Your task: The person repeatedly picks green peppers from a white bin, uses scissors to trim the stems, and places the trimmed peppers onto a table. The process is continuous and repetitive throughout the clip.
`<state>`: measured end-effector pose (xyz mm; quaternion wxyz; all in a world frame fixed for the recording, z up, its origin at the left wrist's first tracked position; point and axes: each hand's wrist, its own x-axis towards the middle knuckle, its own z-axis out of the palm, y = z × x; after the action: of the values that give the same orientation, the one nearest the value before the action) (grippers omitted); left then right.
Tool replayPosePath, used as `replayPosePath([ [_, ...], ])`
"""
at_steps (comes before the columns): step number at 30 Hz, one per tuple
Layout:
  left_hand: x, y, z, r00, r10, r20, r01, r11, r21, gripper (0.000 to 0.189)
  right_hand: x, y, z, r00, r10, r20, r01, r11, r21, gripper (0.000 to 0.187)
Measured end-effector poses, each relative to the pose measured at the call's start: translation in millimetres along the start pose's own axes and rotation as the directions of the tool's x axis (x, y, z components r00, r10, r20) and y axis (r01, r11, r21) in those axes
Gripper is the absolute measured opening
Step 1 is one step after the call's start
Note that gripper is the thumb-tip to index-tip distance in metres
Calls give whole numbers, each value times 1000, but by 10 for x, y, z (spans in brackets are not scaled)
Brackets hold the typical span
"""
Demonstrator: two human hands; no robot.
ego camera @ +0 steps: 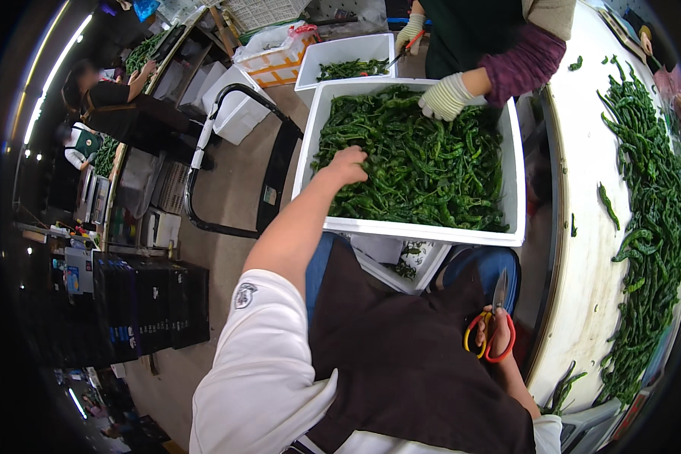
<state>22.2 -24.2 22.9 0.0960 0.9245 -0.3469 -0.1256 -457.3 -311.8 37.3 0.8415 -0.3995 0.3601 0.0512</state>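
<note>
My left hand (349, 164) reaches to the left side of a white foam box (408, 228) filled with green chili peppers (414, 164). Its fingers are curled and touch the peppers; whether they grip any cannot be made out. Low at my right side, my right hand (502, 332) holds scissors (491, 335) with red and yellow handles, blades pointing away from me. Across the box, a co-worker's gloved hand (447, 97) rests on the peppers. That person's other gloved hand (410, 34) holds red-handled scissors (411, 42).
To the right, a long table (584, 227) carries a pile of green peppers (652, 227). A smaller white box (346, 51) stands behind the large one. Below it, by my knees, sits another white box (425, 278). A black-framed cart (221, 230) is at left.
</note>
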Motion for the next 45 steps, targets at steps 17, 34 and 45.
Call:
replayPosePath([
  [17, 434, 146, 187, 858, -239, 455, 114, 952, 284, 65, -4, 3, -24, 1000, -17, 23, 17, 1000, 1, 34],
  [34, 108, 300, -41, 786, -83, 613, -238, 874, 423, 77, 11, 12, -40, 998, -28, 47, 28, 1000, -1, 34],
  [45, -9, 211, -509, 856, -168, 490, 324, 912, -253, 90, -9, -10, -3, 1000, -3, 26, 3, 1000, 9, 33],
])
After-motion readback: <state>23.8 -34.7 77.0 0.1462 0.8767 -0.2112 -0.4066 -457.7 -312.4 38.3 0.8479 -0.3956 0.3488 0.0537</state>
